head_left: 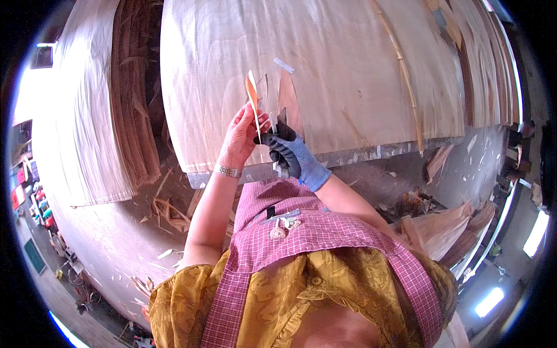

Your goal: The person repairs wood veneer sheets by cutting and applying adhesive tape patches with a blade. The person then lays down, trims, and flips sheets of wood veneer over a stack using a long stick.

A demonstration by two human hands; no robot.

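My left hand (241,130), bare with a metal watch at the wrist, pinches a thin strip of wood veneer (252,93) upright. The strip glows orange near its top and narrows downward. Close beside it, my right hand (290,155) wears a blue glove with dark palm and fingers. Its fingers are closed, and a dark and pale narrow piece juts up from them; what it is I cannot make out. The gloved thumb reaches the lower end of the strip. Beyond the hands, a pointed reddish wedge (289,103) lies on the large pale veneer sheet (348,69), with a clear tape-like strip (284,65) at its tip.
A long thin stick (401,61) lies across the sheet at right. Stacked veneer sheets (136,104) stand at left, and more sheets (487,64) at far right. Wood scraps (171,211) litter the floor at left, and torn veneer (441,229) lies at lower right.
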